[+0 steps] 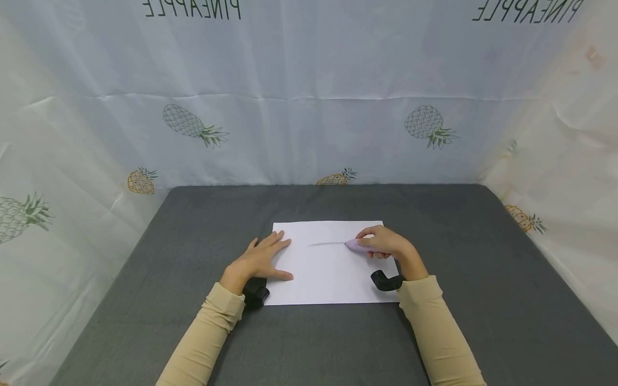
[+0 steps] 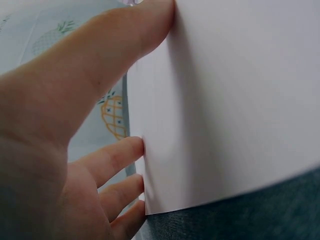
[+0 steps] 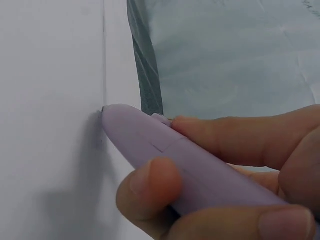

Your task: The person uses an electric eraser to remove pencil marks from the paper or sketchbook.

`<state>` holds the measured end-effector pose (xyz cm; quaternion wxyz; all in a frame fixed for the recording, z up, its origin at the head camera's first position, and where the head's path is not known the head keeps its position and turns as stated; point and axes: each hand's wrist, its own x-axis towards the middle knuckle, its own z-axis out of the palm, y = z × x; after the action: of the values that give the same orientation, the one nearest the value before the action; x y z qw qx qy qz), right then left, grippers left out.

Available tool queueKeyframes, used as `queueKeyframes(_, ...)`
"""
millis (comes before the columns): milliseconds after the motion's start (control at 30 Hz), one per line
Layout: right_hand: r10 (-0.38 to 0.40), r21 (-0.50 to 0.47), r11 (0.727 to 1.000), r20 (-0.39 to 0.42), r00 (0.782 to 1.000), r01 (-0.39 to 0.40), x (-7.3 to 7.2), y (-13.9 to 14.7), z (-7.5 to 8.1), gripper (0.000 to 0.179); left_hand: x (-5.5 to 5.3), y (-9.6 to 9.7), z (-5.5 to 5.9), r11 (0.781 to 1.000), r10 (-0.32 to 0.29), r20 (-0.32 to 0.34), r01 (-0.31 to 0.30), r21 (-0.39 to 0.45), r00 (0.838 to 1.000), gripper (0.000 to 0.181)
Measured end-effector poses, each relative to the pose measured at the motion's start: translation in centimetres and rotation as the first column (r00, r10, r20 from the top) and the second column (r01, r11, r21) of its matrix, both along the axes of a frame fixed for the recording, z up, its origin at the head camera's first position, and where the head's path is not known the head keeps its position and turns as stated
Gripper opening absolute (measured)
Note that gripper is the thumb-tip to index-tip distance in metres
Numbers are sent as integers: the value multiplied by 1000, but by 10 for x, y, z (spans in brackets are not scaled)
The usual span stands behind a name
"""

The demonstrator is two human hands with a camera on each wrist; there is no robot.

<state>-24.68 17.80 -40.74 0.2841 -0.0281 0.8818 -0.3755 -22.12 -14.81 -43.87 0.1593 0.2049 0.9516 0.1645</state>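
A white sheet of paper (image 1: 318, 279) lies on the dark table, with a thin grey line (image 1: 325, 244) across its upper part. My left hand (image 1: 263, 260) presses on the sheet's left side, fingers spread and fairly straight; the left wrist view shows its thumb and fingertips against the paper (image 2: 250, 100). My right hand (image 1: 383, 241) grips a purple utility knife (image 3: 165, 150) over the sheet's upper right. In the right wrist view, the knife's small dark tip meets the paper at the end of the line, and a fingertip is at the small raised slider (image 3: 161, 119).
The grey-black table (image 1: 217, 214) extends around the sheet on all sides. Behind it hangs a pale curtain (image 1: 309, 139) printed with pineapples, continuing along both sides. Black wrist devices, such as the one by the right cuff (image 1: 386, 280), sit close over the paper.
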Motion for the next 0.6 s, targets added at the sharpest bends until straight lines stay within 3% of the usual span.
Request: queueKeyframes(600,11,-22,1000,-27,1000,-11,-1,-2,-4,40,0,-1,-2,1000,4,6,-4,4,1000,93)
